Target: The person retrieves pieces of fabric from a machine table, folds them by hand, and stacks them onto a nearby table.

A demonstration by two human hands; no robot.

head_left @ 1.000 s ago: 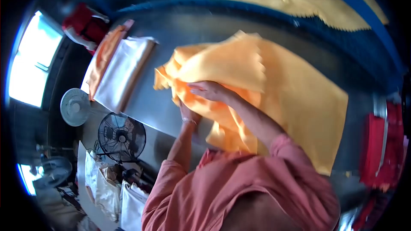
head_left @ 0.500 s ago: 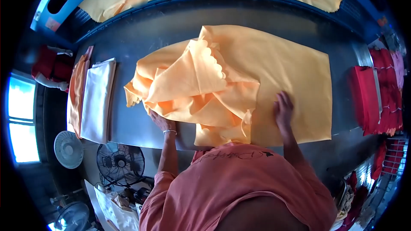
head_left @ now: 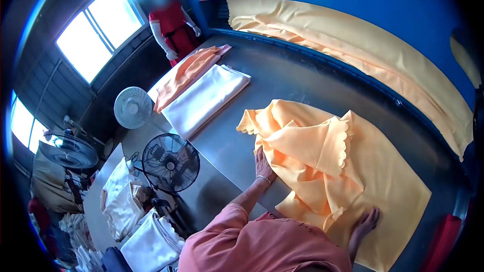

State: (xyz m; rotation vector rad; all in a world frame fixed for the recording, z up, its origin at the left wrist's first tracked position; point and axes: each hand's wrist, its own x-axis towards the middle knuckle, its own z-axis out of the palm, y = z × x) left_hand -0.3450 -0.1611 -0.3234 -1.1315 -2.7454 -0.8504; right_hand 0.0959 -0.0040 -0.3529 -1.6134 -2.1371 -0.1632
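A yellow-orange cloth with scalloped edges lies on the dark table, flat on its right part and heaped in loose folds on its left. At the left edge of the folds is my left hand, its fingers stretched out against the cloth; a bracelet circles that wrist. My right hand rests on the flat part near the front, fingers apart and nothing in them. One scalloped edge turns up across the heap.
White folded cloth and orange cloth lie at the table's far left. A blue frame holding more yellow cloth runs along the back. Fans stand at left. A person in red is beyond the table.
The head view has swung to the left, bringing in the windows, the fans and the person in red. Both hands stay at about the same places on the cloth.
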